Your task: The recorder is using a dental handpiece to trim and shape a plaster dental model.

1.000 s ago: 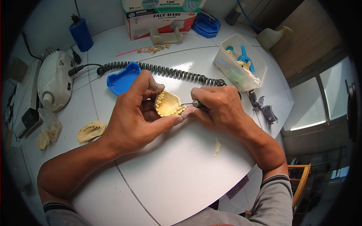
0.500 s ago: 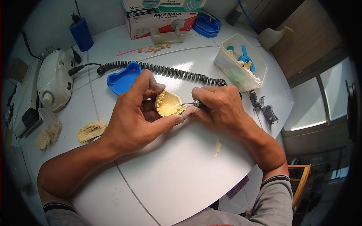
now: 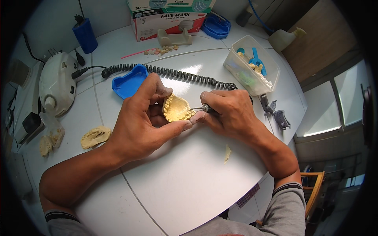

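While left hand (image 3: 136, 120) holds cast (image 3: 176, 109), tub (image 3: 237, 73) holds scoop (image 3: 257, 63).

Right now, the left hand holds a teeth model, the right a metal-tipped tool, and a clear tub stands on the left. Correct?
The head view shows the clear tub on the right, not the left. The left hand holds a teeth model, the right hand a metal-tipped tool.
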Action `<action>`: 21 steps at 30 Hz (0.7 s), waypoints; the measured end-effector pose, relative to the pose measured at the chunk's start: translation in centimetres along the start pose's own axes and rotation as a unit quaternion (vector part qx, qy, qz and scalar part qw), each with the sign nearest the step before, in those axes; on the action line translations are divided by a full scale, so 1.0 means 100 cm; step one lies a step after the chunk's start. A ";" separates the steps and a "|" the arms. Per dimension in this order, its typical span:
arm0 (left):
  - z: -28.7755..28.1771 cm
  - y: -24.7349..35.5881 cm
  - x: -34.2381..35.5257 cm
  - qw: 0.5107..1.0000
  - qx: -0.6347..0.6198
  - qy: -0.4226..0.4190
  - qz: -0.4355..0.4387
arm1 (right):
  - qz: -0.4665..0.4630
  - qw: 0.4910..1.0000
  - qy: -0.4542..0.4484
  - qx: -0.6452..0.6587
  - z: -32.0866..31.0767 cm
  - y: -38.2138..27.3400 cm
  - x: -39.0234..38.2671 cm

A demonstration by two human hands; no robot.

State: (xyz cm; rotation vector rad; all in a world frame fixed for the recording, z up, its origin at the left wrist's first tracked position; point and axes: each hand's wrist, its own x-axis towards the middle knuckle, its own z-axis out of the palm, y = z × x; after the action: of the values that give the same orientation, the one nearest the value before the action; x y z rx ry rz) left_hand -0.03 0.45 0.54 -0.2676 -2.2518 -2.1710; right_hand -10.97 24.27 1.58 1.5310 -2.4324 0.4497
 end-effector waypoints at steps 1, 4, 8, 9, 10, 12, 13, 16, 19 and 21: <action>0.000 0.000 0.000 1.000 0.002 -0.001 0.003 | -0.002 1.000 0.003 0.005 0.000 0.000 0.000; -0.001 0.000 0.000 1.000 0.008 -0.001 0.003 | 0.002 1.000 -0.006 -0.001 0.000 0.000 0.000; 0.000 -0.001 0.000 1.000 0.009 -0.002 0.011 | 0.000 1.000 0.000 0.005 -0.001 0.000 0.000; 0.000 -0.001 0.000 1.000 0.009 -0.002 0.011 | 0.000 1.000 0.001 0.004 -0.001 0.000 0.000; -0.001 -0.002 0.000 1.000 0.012 -0.004 0.009 | 0.000 1.000 0.002 0.003 -0.001 0.000 0.000; -0.001 -0.003 0.000 1.000 0.015 -0.006 0.008 | -0.001 1.000 0.004 0.002 0.000 0.000 0.000; -0.001 -0.004 0.000 1.000 0.013 -0.003 0.012 | -0.001 1.000 0.006 0.001 0.000 0.001 0.000; 0.000 -0.004 0.000 1.000 0.012 -0.001 0.019 | 0.003 1.000 0.003 0.005 0.000 0.000 0.000; 0.001 -0.010 0.000 0.999 0.001 0.015 0.035 | -0.001 1.000 0.001 0.008 -0.001 -0.001 0.001; 0.002 -0.012 0.000 0.998 -0.010 0.032 0.050 | 0.000 1.000 -0.002 0.005 -0.001 0.000 0.000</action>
State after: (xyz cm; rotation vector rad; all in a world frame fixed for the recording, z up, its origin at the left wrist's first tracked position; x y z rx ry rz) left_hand -0.18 0.58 -0.65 -0.2991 -2.1371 -2.1212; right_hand -10.98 24.26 1.66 1.5363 -2.4364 0.4606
